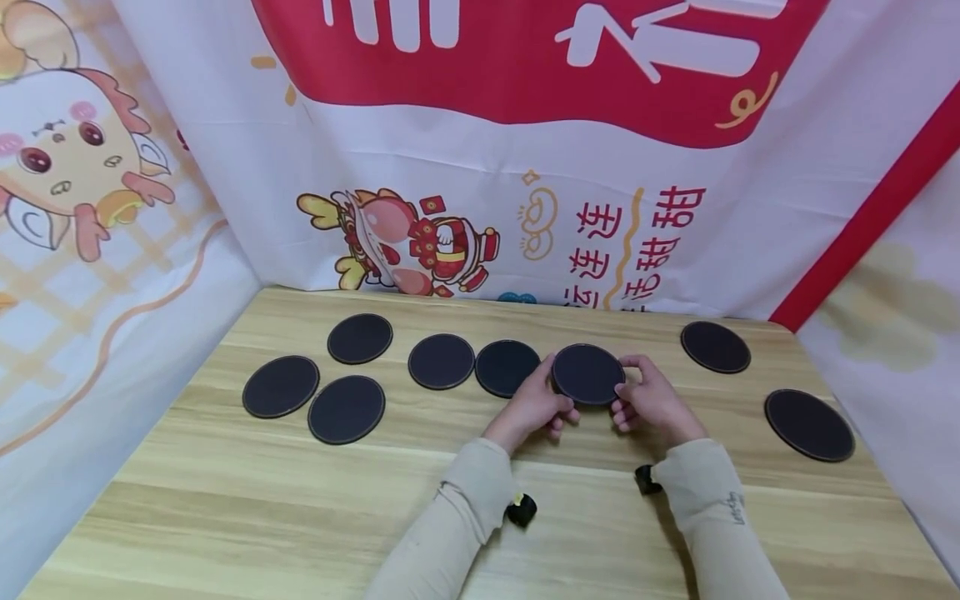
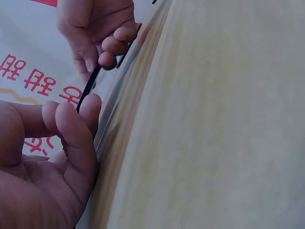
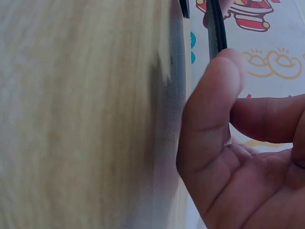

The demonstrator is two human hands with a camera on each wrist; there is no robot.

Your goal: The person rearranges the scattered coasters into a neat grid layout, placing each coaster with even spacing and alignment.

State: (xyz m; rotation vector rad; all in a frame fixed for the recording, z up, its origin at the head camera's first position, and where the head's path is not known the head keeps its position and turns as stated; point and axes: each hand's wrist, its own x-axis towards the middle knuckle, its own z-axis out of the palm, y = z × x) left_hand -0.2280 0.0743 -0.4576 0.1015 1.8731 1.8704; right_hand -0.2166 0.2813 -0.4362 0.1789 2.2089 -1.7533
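Both hands hold one round black coaster (image 1: 588,374) with a thin light line round its border. My left hand (image 1: 534,404) pinches its left edge, and my right hand (image 1: 651,400) grips the right edge between thumb and fingers. From the left wrist, the coaster (image 2: 89,86) shows edge-on as a dark strip between the two hands. In the right wrist view its edge (image 3: 217,28) rises above the right thumb, and a shadow falls on the wood beside it. Another black coaster (image 1: 504,368) lies just left of the left hand, partly overlapped by its fingers.
More black coasters lie on the wooden table (image 1: 247,500): one coaster (image 1: 441,362) farther left, a cluster with a coaster (image 1: 347,409) at far left, and a coaster (image 1: 716,347) and a coaster (image 1: 810,425) at right. A printed cloth (image 1: 450,150) hangs behind.
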